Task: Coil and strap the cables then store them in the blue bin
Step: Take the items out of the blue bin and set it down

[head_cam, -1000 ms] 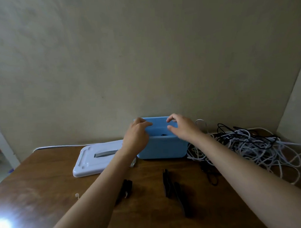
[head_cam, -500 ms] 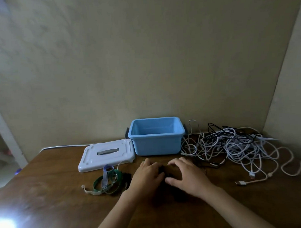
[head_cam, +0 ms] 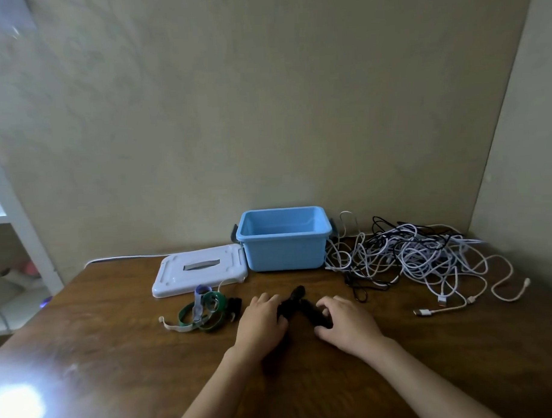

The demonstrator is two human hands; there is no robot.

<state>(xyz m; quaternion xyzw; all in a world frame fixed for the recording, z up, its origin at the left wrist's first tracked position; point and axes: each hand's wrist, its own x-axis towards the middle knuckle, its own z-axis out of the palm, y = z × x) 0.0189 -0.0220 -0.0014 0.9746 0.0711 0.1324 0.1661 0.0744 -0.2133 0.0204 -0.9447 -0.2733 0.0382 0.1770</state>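
1. Cables (head_cam: 423,260): a loose tangle of white and black leads heaped on the surface (head_cam: 117,355), just right of the blue bin (head_cam: 282,252) and touching its right side. None looks coiled or strapped. A few plug ends trail toward the near right.
2. Blue bin: upright at the back against the wall, open-topped. Whether anything lies inside cannot be told. Its white lid (head_cam: 198,271) lies flat just to its left, likely set aside so the bin can take coils freely.
3. Black straps (head_cam: 298,305): a dark bundle lies in front of the bin between the 2 hands. Judged to be the ties for the coils, placed close for easy reach.
4. Green and pale bands (head_cam: 200,314): a small cluster of looped ties left of the black straps, beside the lid's near edge.
5. Left hand (head_cam: 261,322): palm down, fingers bent over the left end of the black straps and touching them. A firm grip cannot be told.
6. Right hand (head_cam: 346,323): palm down, fingers curled onto the right end of the same bundle, apparently pinching it.
7. Judgement: likely separating 1 strap before picking a cable.
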